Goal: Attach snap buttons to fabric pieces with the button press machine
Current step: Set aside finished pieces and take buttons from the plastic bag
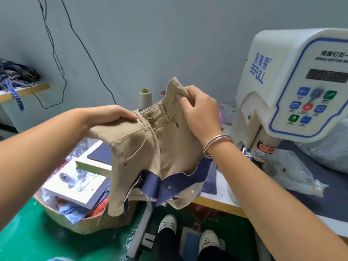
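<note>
tan cloth, thick and a bit stiff, makes up the fabric piece point(150, 147). it looks like the top of small pants, held up in the air, left of the button press machine point(293, 91). the left hand point(111, 115) holds the waist edge with fingers curled over it. the right hand point(197, 110) pinches the flap at the top, fingers clamped on the cloth. i think this spreads it flat, to check the round brass snap button point(149, 115). blue lining point(169, 183) with frayed edges hangs below. the white tabletop point(222, 189) sits under the machine.
</note>
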{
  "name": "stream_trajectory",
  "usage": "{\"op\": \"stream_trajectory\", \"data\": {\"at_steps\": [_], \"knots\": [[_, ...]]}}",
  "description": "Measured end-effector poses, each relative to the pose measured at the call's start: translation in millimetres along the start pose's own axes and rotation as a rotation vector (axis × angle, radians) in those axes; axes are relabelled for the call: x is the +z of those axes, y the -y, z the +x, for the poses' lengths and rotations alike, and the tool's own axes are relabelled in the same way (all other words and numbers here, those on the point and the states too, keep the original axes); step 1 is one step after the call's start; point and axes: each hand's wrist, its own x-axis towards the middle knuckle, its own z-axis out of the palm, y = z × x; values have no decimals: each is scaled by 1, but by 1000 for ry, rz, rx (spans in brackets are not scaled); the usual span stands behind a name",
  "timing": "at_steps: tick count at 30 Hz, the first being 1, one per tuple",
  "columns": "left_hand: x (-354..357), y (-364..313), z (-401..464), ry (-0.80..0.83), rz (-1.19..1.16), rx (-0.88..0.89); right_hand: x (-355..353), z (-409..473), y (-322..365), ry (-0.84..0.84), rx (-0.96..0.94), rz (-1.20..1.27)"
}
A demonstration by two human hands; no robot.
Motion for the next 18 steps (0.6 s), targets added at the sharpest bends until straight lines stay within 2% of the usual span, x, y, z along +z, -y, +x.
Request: {"op": "stream_trajectory", "data": {"at_steps": [2, 4, 7, 9, 10, 12, 13, 14, 15, 16, 18], "knots": [[9, -14, 2, 113, -128, 67, 10, -29, 18, 162, -106, 7], [18, -19, 2, 230, -138, 90, 22, -59, 33, 381, -181, 9], [24, -24, -1, 339, 125, 15, 23, -73, 28, 620, -160, 93], [26, -25, -6, 280, 314, 36, 15, -76, 17, 736, -157, 101], [25, -25, -6, 234, 379, 73, 11, -79, 11, 726, -178, 121], [20, -29, -9, 220, 456, 136, 4, -84, -4, 481, -182, 223], [15, -32, -11, 261, 473, 149, 1, -86, -14, 343, -96, 295], [9, -37, -14, 304, 496, 151, -3, -88, -24, 276, 46, 390], [3, -43, -18, 334, 523, 145, -5, -88, -34, 317, 216, 497], [-2, -51, -20, 345, 553, 137, -5, -89, -40, 449, 349, 566], [-12, -68, -17, 326, 611, 125, 3, -91, -50, 686, 418, 627]]}}
